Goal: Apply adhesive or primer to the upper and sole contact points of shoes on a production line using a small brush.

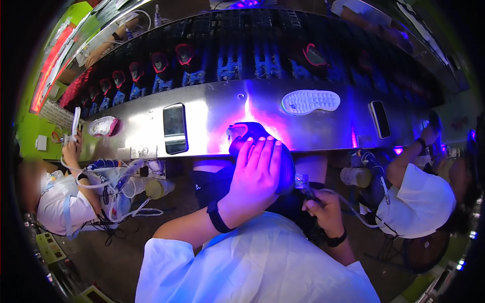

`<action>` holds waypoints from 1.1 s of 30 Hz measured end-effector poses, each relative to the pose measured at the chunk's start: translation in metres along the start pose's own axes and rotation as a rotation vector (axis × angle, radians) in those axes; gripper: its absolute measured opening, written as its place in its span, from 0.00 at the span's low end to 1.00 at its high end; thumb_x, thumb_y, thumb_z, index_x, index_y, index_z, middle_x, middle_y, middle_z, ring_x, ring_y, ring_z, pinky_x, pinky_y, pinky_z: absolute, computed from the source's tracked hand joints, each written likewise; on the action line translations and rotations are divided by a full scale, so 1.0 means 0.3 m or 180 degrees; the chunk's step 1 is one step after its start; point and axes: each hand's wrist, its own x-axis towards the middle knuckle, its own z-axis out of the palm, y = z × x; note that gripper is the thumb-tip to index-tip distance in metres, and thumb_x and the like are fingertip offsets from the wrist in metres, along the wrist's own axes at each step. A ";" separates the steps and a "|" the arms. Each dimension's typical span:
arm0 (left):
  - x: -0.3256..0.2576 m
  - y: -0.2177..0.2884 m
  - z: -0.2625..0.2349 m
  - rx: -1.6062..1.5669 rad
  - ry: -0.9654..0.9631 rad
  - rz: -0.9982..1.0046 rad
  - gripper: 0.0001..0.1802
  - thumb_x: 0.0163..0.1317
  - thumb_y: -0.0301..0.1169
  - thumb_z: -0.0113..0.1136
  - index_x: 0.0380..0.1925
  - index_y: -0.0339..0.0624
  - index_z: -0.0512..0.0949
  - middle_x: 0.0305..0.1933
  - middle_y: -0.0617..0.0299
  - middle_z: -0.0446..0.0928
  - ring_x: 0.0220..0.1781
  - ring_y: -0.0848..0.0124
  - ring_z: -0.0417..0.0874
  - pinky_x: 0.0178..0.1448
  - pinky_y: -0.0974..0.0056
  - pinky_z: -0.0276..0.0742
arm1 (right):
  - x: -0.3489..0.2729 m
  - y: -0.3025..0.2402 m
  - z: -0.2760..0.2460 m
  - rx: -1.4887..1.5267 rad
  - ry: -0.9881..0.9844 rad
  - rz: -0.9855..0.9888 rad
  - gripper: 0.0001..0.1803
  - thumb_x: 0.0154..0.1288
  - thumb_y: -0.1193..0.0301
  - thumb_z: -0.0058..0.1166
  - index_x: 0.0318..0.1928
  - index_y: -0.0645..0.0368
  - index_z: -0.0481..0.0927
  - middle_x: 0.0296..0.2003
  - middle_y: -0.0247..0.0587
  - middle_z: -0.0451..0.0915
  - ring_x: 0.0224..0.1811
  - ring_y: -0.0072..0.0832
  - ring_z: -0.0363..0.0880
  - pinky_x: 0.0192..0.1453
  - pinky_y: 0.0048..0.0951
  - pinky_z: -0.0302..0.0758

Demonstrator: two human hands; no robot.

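A dark shoe upper (287, 169) with a red-edged opening rests near my lap at the table's front edge, bathed in purple light. My left hand (256, 171) lies over it, fingers together and pressed on its side, gripping it. Close to the shoe's right side, my right hand (326, 209) is closed around a small handheld tool (303, 184) with a clear, lit tip. A thin pale tube (343, 198) runs off to the right beside that hand. The tool's exact kind is unclear. On the metal table (217, 106) beyond lies a white shoe sole (311, 102).
Two phones, one left (175, 129) and one right (380, 119), lie on the table near a white-and-pink sole (103, 126). Behind runs a dark rack (242, 45) with several red-trimmed shoes. Co-workers sit left (70, 202) and right (422, 199), among hoses and pots (159, 188).
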 end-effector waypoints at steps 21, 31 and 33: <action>0.243 -0.304 -0.053 -0.0952 0.0181 -0.0432 0.46 0.44 0.53 0.81 0.56 0.29 0.77 0.48 0.46 0.85 0.51 0.51 0.88 0.73 0.42 0.67 | 0.315 -0.371 0.065 -0.2636 0.0775 -0.1345 0.20 0.60 0.76 0.69 0.54 0.61 0.87 0.31 0.44 0.81 0.28 0.34 0.80 0.35 0.31 0.74; 0.166 -0.467 -0.083 -0.0439 -0.0643 -0.0332 0.52 0.55 0.44 0.74 0.76 0.37 0.60 0.50 0.50 0.77 0.55 0.54 0.79 0.54 0.53 0.80 | 0.459 -0.192 0.098 -0.1166 0.1007 -0.1011 0.18 0.66 0.74 0.67 0.54 0.67 0.85 0.35 0.38 0.86 0.33 0.24 0.82 0.41 0.26 0.77; 0.148 -0.495 -0.069 -0.0196 -0.0563 -0.0116 0.53 0.53 0.42 0.75 0.77 0.42 0.61 0.47 0.52 0.77 0.51 0.54 0.80 0.46 0.55 0.82 | 0.449 -0.190 0.080 -0.0396 0.0783 -0.0373 0.17 0.68 0.73 0.67 0.54 0.68 0.85 0.35 0.36 0.86 0.34 0.22 0.82 0.43 0.25 0.78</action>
